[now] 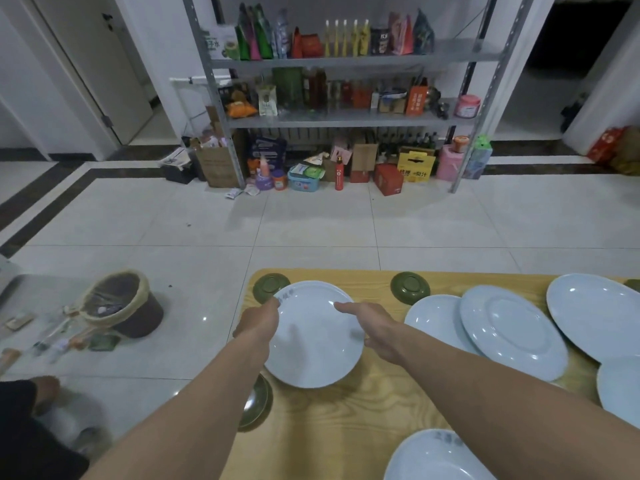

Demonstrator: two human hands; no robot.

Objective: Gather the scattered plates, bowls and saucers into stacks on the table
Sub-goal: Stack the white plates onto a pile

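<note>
Both hands grip one pale plate [313,337], left hand [258,322] and right hand [374,329] on opposite rims, near table's [346,427] left edge.

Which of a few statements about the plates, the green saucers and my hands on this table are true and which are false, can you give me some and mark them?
1. Both hands hold one pale blue plate by its opposite edges. True: the left hand is on its left rim, the right hand on its right.
2. The held plate sits at the right end of the table. False: it is near the left end.
3. A green saucer shows partly behind the held plate. True.
4. All the plates already form one neat stack. False: several still lie spread out, some overlapping, to the right.
5. A wastebasket stands on the floor left of the table. True.
</note>
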